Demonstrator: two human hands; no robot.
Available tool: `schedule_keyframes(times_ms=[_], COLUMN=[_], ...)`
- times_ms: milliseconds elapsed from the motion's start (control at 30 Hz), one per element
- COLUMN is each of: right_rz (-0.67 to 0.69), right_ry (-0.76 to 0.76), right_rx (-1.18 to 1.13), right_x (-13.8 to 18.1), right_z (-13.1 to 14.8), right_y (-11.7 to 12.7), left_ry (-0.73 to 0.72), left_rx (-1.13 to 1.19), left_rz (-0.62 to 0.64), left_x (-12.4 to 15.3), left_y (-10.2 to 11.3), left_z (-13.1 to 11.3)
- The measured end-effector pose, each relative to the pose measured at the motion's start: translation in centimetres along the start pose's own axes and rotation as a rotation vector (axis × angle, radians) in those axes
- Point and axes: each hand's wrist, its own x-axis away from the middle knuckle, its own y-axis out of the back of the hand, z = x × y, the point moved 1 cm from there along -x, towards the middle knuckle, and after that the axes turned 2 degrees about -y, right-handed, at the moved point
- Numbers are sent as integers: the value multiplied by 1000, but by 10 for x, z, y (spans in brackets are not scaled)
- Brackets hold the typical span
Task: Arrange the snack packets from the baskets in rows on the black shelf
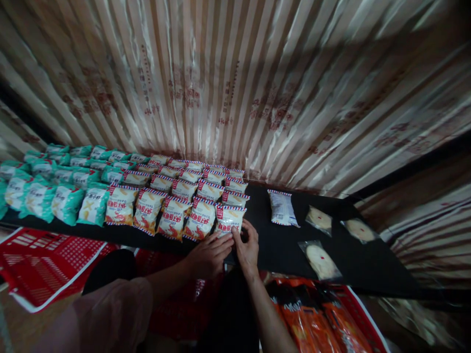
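Observation:
At the right front end of a block of snack bags stands a white-and-orange snack bag [228, 218] with a red-and-blue striped edge. My right hand [247, 246] is curled round its lower right side, the thumb on its front. Fairly straight fingers of my left hand [211, 252] lie against the bag's lower front edge. Matching bags [199, 218] stand in several rows directly to the left. Teal snack bags [93, 205] continue the rows farther left. The lower back of the held bag is hidden.
The black table [272, 250] carries a separate pale bag [282, 208] and three clear packets with round, pale contents [322, 260] on the right. Under its front edge are red baskets [47, 264] and orange packages [312, 318]. A striped curtain [221, 73] hangs behind.

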Motion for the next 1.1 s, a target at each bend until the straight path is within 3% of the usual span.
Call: schedule_keyframes(times_ms=[467, 633, 867, 1100], right_rz=[-60, -67, -86, -117], right_ry=[-34, -40, 61, 24], right_rx=[41, 30, 139, 81], right_x=[9, 16, 17, 17], right_z=[3, 10, 12, 18], right_y=[-7, -4, -7, -14], left_ry=[-15, -4, 194, 288], left_rx=[55, 16, 1, -31], left_rz=[-60, -83, -117, -189], left_x=[3, 16, 50, 55], left_y=[-2, 0, 11, 21], left_z=[0, -6, -8, 2])
